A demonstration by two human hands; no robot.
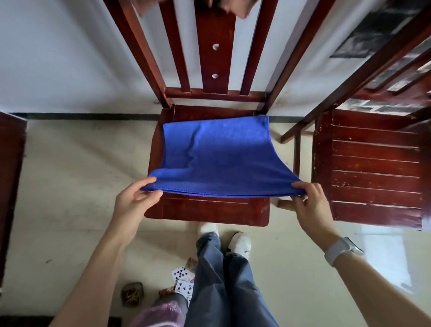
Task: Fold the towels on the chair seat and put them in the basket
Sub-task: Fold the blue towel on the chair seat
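Note:
A blue towel [222, 158] lies spread over the seat of a dark red wooden chair [207, 210] in the middle of the view. Its far edge rests near the chair back. Its near edge is lifted off the seat. My left hand [136, 199] pinches the near left corner, and my right hand [309, 204] pinches the near right corner. Between the hands the near edge is pulled taut and shows two layers. No basket is in view.
A second red slatted chair [374, 167] stands close on the right, and dark red furniture [1, 178] fills the left edge. On the floor by my feet lie playing cards [183, 280], a small brown object [131, 293] and a pink plastic bag [158, 316].

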